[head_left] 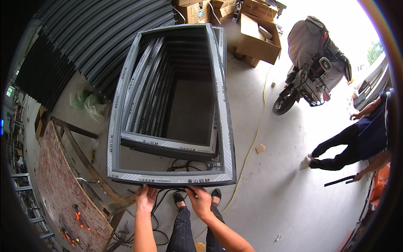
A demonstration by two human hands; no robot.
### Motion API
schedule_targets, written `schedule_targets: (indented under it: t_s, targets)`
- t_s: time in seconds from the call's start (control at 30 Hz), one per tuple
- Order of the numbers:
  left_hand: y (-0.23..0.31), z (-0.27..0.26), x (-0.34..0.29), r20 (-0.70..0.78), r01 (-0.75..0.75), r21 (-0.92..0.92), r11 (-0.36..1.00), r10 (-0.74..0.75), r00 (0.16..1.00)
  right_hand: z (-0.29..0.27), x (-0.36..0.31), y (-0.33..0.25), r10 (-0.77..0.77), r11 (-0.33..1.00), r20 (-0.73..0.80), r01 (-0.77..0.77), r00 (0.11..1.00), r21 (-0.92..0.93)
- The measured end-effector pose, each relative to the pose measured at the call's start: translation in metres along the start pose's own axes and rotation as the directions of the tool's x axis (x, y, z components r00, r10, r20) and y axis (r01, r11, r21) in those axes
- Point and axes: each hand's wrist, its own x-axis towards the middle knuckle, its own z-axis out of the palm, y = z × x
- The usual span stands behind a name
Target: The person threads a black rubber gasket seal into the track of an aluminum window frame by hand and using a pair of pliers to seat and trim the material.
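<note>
A large rectangular window frame point(172, 178), grey with striped protective film, lies on top in front of me. My left hand point(146, 198) grips its near rail from below, left of the middle, fingers curled under the edge. On the same rail, right of the middle, my right hand point(200, 201) is closed in the same way, its fingertips hidden under the frame. Through the opening shows a stack of similar frames point(168, 144), set slightly askew to the top one. Black cables point(191, 165) lie on the floor beneath the near rail.
A wooden-topped bench point(67, 185) with pliers point(81, 217) stands at left. Dark profiles point(113, 38) are stacked at back left, cardboard boxes point(258, 40) behind. A yellow cable point(255, 140) crosses the floor. At right are a scooter point(312, 69) and a person point(357, 134) holding dark strips.
</note>
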Motion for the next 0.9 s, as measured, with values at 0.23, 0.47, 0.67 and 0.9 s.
schedule_targets:
  t_s: [0.23, 0.47, 0.67, 0.9]
  targets:
    - [-0.01, 0.017, -0.009, -0.015, -0.023, 0.014, 1.0, 0.023, 1.0, 0.0, 0.001, -0.002, -0.03, 1.0, 0.001, 0.03, 1.0, 0.002]
    - [-0.02, 0.01, -0.006, -0.049, 0.002, 0.073, 0.997, 0.002, 0.999, 0.002, 0.001, 0.002, -0.047, 0.999, 0.027, 0.046, 0.999, 0.018]
    - [-0.028, 0.029, -0.015, 0.053, 0.081, 0.051, 0.995, -0.084, 0.995, 0.003, 0.0, 0.01, -0.1, 0.995, -0.011, 0.1, 0.995, 0.018]
    - [-0.036, 0.032, -0.018, 0.018, 0.111, 0.036, 0.993, -0.111, 0.994, -0.004, 0.003, -0.003, -0.049, 0.999, 0.04, 0.049, 0.998, 0.007]
